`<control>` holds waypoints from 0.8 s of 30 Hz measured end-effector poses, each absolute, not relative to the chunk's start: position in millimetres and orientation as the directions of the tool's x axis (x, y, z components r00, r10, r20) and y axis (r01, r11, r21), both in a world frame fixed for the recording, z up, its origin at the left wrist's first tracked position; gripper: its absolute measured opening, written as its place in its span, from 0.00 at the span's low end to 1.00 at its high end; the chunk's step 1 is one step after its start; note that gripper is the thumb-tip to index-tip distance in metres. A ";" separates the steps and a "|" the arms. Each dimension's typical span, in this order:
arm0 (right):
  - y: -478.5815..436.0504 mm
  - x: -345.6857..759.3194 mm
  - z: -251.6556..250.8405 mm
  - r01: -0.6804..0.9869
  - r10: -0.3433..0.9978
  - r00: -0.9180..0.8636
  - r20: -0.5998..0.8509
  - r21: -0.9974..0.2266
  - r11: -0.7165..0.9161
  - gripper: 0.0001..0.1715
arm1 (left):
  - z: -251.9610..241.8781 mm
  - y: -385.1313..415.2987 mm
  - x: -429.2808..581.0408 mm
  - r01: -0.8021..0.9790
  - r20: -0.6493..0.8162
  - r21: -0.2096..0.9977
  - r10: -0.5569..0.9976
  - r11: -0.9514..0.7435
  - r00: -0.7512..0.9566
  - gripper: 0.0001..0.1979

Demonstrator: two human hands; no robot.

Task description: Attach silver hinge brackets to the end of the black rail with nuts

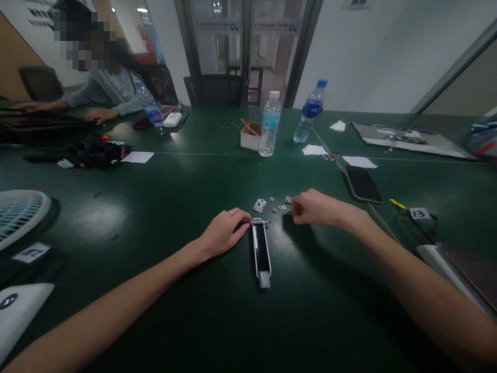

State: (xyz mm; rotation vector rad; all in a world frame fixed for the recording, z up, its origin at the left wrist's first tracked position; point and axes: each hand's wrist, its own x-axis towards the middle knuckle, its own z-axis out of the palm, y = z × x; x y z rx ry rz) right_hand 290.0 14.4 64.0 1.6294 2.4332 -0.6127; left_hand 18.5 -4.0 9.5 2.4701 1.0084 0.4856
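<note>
A dark green desk [174, 191] fills most of the view, its surface glossy under the room's light. Beyond it stand glass doors [205, 62] in dark frames, a black chair [213, 90] before them, and a pale wall [373, 62] to the right. At the far left, another person [106, 88] sits with both arms on the desk. Toward the far side stand two clear plastic bottles, one with a white cap [270, 129] beside a small open box [248, 141], the other with a blue cap [309, 116]. A dark-screened smartphone [363, 183] lies at the right.

In the centre lies a narrow, white-edged device [261, 248] with a long black strip, its pale end toward the wearer. The left hand [229, 231], wearing a ring, rests just left of its far end, fingertips bent close together at the crosspiece. The right hand [312, 207] is to the device's upper right, fingers curled narrow beside a small metal piece [288, 199]. Between the hands lie a holed metal plate [260, 205] and several tiny rings [275, 210].

Whether either hand grips anything cannot be told; the right fingertips are partly hidden. A white grille [23, 212] is cut off at the left edge.
</note>
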 end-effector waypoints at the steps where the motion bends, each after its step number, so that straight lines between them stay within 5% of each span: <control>1: 14.8 290.7 63.8 0.905 0.847 -0.410 -0.338 -0.266 0.331 0.05 | 9.7 -4.1 18.6 0.574 0.153 0.507 0.723 -0.643 0.674 0.09; 24: 17.7 298.5 63.0 0.890 0.796 -0.439 -0.416 -0.321 0.323 0.10 | 7.7 -3.4 18.0 0.571 0.156 0.516 0.726 -0.638 0.670 0.09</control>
